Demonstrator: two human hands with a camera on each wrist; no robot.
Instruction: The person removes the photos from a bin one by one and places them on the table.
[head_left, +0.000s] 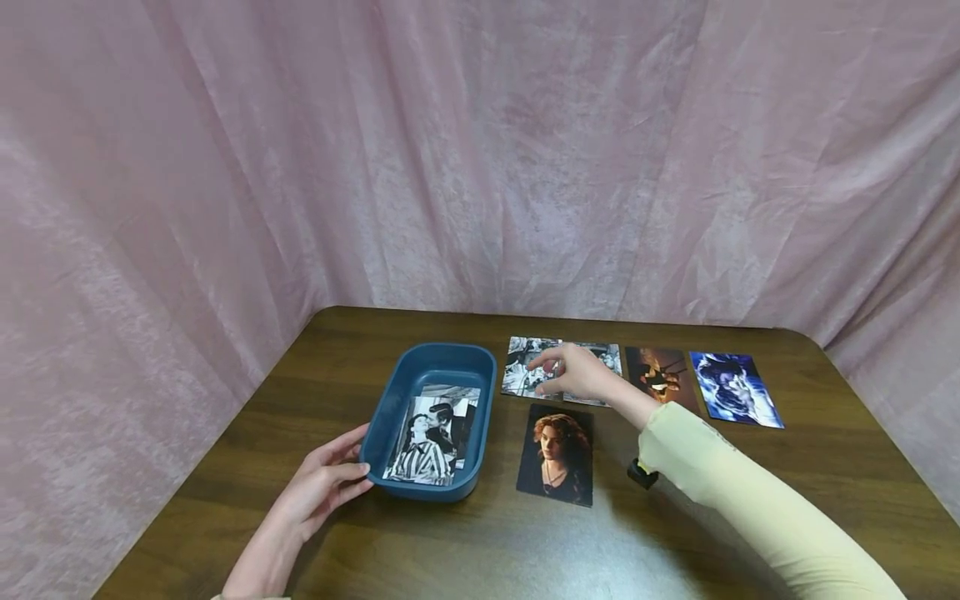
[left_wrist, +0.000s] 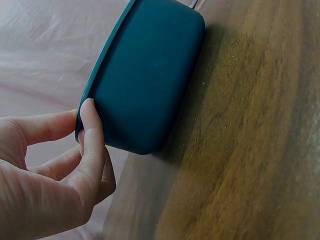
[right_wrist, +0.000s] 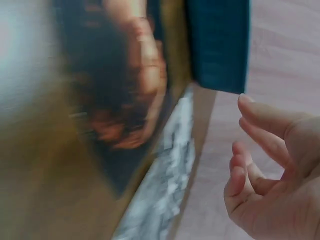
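Observation:
A deep blue rectangular tray [head_left: 429, 493] stands on the table left of centre, with black-and-white photo cards [head_left: 420, 458] lying inside. At its near left corner my left hand [head_left: 324, 485] pinches the rim between thumb and fingers; the left wrist view shows this grip on the tray's wall [left_wrist: 145, 75]. Over the back row, my right hand [head_left: 577, 372] hovers with thumb and fingers apart and nothing between them. Beneath its fingertips lies a black-and-white photo card [head_left: 519, 375]. A second black-and-white card [head_left: 609, 360] is partly hidden behind that hand.
Nearer the front lies a dark portrait card [head_left: 555, 467], right of the tray. The back row continues rightward with a brown card [head_left: 660, 375] and a blue-purple card [head_left: 735, 387]. A pink curtain [head_left: 525, 167] hangs behind the wooden table [head_left: 300, 392].

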